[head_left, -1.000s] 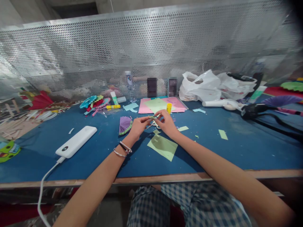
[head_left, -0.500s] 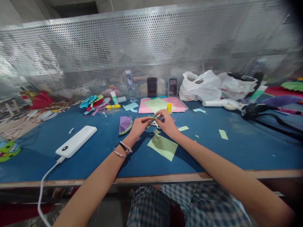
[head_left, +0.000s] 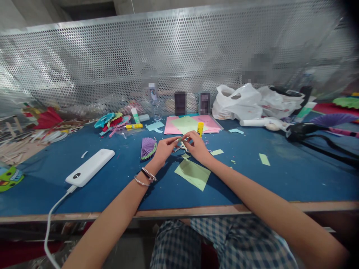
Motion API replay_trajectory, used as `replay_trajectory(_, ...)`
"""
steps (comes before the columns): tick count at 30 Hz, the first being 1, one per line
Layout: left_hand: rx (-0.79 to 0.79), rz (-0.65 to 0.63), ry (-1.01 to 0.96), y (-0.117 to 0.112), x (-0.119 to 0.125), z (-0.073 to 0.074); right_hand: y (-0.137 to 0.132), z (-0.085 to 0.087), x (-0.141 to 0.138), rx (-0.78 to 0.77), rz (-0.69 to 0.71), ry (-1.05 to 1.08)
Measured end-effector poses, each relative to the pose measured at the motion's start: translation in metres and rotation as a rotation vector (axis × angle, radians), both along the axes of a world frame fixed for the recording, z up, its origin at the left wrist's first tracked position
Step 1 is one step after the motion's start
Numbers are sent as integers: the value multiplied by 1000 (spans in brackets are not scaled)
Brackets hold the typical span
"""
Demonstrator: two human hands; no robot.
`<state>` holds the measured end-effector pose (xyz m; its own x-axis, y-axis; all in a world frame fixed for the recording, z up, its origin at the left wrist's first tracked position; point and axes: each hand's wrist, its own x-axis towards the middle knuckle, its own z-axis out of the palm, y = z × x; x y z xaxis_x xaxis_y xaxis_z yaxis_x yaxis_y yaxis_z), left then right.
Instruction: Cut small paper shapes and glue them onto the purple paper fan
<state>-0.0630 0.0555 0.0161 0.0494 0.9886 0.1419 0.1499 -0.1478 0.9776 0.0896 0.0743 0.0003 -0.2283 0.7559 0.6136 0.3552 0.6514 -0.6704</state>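
Over the middle of the blue table, my left hand (head_left: 165, 150) and my right hand (head_left: 195, 145) meet at the fingertips. Both pinch a small piece of green paper (head_left: 180, 139), partly hidden by the fingers. White-handled scissors (head_left: 183, 146) seem to lie beneath them, mostly covered. A purple pleated paper fan (head_left: 148, 148) with a green edge rests just left of my left hand. In front of my hands lies a light green paper sheet (head_left: 193, 174), with a small green scrap (head_left: 185, 156) above it. Behind my right hand stands a yellow glue stick (head_left: 200, 129).
A white power bank (head_left: 91, 168) with a cable lies at left. Pink paper sheets (head_left: 171, 126), a water bottle (head_left: 154, 102) and white plastic bags (head_left: 237, 101) stand toward the perforated metal screen (head_left: 179, 48). Paper flowers (head_left: 108, 122) are at back left, black straps (head_left: 316, 140) at right.
My fingertips have shifted slightly around the small green paper, which now appears more tilted. My right hand has lowered a touch. The rest looks the same.
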Motion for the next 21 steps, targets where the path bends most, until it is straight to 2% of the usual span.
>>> replay_trajectory(4, -34, -27, -52, -1, 1, 3, 0, 0, 0, -3, -5, -6)
replay_trajectory(15, 16, -21, -9, 1, 0, -4, 1, -4, -1, -3, -57, 59)
replay_trajectory(21, -7, -24, -2, 1, 1, -3, 0, 0, 2, 45, -50, -3)
